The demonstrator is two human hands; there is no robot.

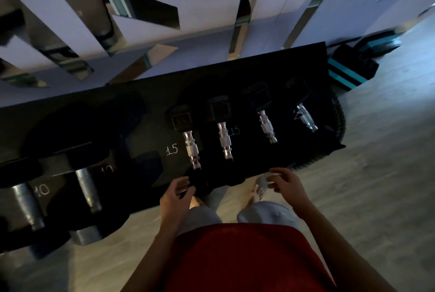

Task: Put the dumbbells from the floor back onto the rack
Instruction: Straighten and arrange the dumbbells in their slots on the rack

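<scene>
A black dumbbell rack (pixel 146 101) stretches across the view, marked 10 and 15 in white. Several black dumbbells with chrome handles lie on it: two at the left (pixel 87 188) by the 10 marks, and several at the right, one of them (pixel 191 148) by a 15 mark. My left hand (pixel 179 191) is at the rack's front edge, its fingers curled on the near black end of that 15 dumbbell. My right hand (pixel 286 183) hovers at the front edge further right, fingers loosely bent, holding nothing. No dumbbell shows on the floor.
A black block with teal stripes (pixel 350 70) lies on the grey floor to the right of the rack. A white wall with mirror strips (pixel 164 9) rises behind it. My legs and feet stand close under the rack's front edge.
</scene>
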